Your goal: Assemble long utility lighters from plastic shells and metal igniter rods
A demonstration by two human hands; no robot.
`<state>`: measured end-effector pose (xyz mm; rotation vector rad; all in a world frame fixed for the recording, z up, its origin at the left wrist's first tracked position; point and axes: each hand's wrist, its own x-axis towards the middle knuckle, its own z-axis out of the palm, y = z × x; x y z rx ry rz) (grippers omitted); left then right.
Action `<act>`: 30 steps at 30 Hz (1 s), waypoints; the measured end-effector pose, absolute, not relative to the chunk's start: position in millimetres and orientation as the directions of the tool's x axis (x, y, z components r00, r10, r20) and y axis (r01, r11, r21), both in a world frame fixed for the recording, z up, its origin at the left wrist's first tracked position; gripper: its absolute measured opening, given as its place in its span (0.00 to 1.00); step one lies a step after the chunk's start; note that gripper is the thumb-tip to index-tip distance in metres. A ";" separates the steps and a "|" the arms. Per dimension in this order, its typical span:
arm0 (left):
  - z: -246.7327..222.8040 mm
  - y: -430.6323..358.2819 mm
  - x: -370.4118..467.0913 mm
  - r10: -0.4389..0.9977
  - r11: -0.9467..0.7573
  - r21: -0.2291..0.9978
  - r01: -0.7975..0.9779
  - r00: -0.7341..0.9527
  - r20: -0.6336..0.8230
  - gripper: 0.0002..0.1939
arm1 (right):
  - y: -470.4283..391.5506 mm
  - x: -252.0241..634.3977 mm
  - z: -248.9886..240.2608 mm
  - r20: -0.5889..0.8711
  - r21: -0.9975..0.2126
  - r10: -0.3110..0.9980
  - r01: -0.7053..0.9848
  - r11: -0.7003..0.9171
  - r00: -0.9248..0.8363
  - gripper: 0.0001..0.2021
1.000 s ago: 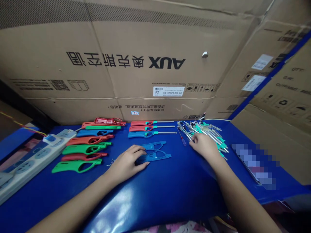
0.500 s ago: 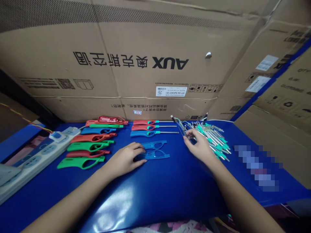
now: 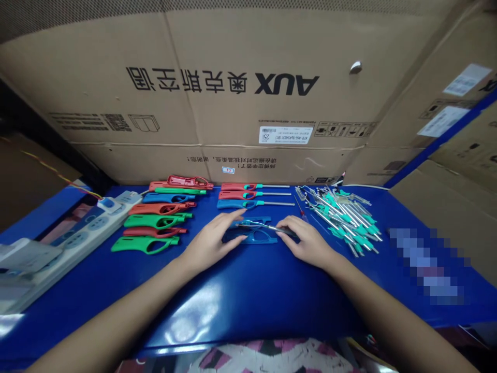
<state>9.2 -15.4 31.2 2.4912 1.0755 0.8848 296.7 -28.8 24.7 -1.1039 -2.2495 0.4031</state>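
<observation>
Two blue plastic shell halves (image 3: pixel 258 237) lie on the blue table, one behind the other. My left hand (image 3: pixel 217 235) is at their left end, thumb and fingers apart; it holds nothing that I can make out. My right hand (image 3: pixel 305 239) is closed on a thin metal rod assembly (image 3: pixel 267 226), whose wire end points left over the shells toward my left hand. Three lighters, two red and one blue (image 3: pixel 232 203), with teal triggers and metal rods lie behind the shells. To the right is a pile of rods with teal parts (image 3: pixel 344 220).
Several red, green, blue and orange handle shells (image 3: pixel 147 221) are stacked in a column at left, beside a white power strip (image 3: pixel 83 241). A cardboard sheet (image 3: pixel 217 119) stands behind the table (image 3: pixel 217 311). A red-handled tool (image 3: pixel 303 213) and a pixelated item lie at right.
My right hand has come left and down from beside the pile, bringing the rod assembly over the blue shells. My left hand's fingers have spread and lifted off them. The view has shifted slightly.
</observation>
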 end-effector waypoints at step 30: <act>20.4 -10.7 13.8 0.714 -0.684 0.527 0.505 0.611 0.341 0.11 | -20.5 318.2 24.2 0.220 -0.543 0.789 0.600 0.587 -0.573 0.09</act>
